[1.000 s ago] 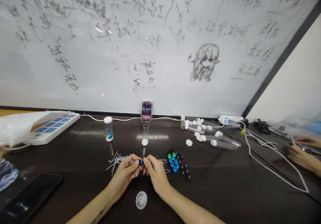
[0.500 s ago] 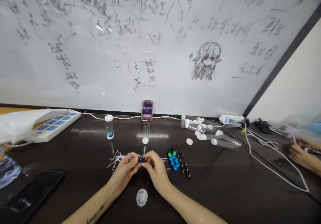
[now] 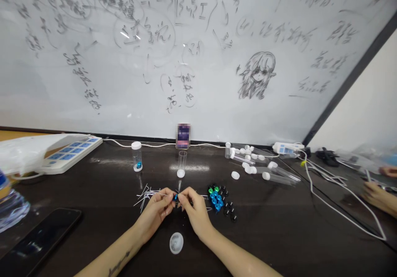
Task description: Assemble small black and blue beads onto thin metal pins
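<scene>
The left hand [image 3: 159, 206] and the right hand [image 3: 194, 208] are being held close together, the fingertips of both being clamped on a small blue metallic part [image 3: 175, 197] above the dark, glossy tabletop [image 3: 266, 231]; whether a second piece is being hidden in the grip cannot be told. The step in hand is being judged as a fine two-handed adjustment of this part. For the next move, a steady pinch and careful alignment are seemingly being called for, as the part is being mostly covered by the fingers. To the left, slender bent metal rods [image 3: 145, 193] are lying in a loose tangle. To the right, shiny blue pieces [image 3: 218, 201], green pieces [image 3: 211, 190] and black pieces with bright studs [image 3: 228, 206] are being clustered. Nearer the body, a translucent round cup [image 3: 176, 243] is being rested on the surface. Beyond the hands, a clear uncapped tube [image 3: 182, 161] is being supported upright on a white base; farther left, blue contents are being enclosed in a white-capped tube [image 3: 136, 155].
</scene>
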Demonstrator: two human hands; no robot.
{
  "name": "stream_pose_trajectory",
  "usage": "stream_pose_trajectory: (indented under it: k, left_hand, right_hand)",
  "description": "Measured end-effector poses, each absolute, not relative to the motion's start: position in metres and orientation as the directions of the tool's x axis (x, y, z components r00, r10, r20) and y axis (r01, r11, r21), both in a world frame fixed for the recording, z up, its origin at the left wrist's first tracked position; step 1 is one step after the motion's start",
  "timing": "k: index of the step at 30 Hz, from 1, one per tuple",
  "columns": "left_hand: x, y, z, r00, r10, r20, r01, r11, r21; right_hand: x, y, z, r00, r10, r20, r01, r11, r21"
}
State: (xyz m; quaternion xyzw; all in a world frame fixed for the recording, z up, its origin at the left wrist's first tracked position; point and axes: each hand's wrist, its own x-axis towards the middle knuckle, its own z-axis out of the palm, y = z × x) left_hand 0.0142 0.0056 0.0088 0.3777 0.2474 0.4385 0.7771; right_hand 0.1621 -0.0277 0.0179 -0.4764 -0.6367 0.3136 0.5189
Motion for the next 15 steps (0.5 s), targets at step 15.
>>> stream_pose_trajectory:
  k: [15]
  left_hand:
    - [0.0155,0.0039,0.0099,0.512,0.857,-0.062,-0.504,0.358,0.786]
  right_hand:
    - [0.1633,-0.0279,0.0145,-0.021,0.941,0.338,0.404,0.317,-0.858]
